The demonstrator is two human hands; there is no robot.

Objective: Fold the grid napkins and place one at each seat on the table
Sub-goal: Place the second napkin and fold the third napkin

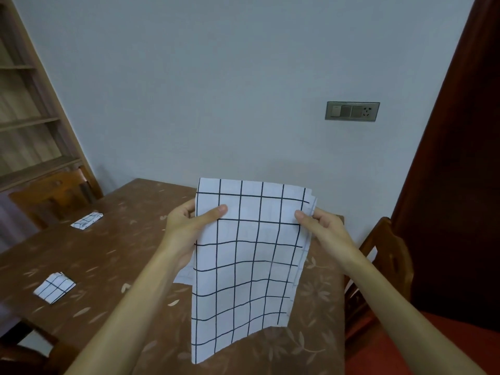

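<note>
A white napkin with a black grid (243, 266) hangs doubled over in the air above the table, its lower edge dangling free. My left hand (189, 223) pinches its upper left edge and my right hand (319, 223) pinches its upper right edge, thumbs on the front. Two small folded grid napkins lie on the table's left side: one (87, 220) far back by a chair, another (55, 287) nearer to me.
The table (113, 255) wears a brown leaf-patterned cloth and butts against a pale wall. Wooden chairs stand at the far left (51, 196) and at the right (384, 266). A shelf unit (29, 120) fills the left corner; a dark door (460, 158) is on the right.
</note>
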